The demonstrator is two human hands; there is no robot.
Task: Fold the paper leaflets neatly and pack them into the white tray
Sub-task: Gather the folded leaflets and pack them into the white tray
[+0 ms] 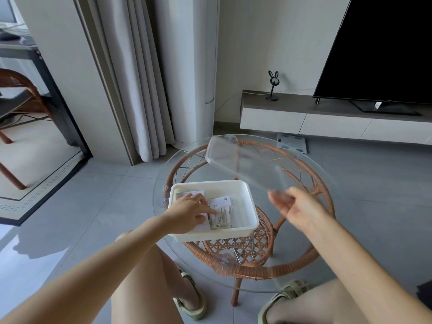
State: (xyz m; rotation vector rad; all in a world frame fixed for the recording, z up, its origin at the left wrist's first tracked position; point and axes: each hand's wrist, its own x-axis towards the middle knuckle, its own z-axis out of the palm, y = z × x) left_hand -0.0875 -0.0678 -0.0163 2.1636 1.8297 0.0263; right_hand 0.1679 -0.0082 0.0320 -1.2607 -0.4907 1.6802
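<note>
As my left hand (187, 212) pressed a straight finger on the leaflets (222, 215) inside the white tray (210, 183), my right hand (295, 206) was blurry; I couldn't tell its grip.

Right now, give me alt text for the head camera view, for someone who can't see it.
A person's left hand touches folded leaflets inside a white tray on a glass-topped wicker table; the blurred right hand meets a clear lid tilted above.
</note>
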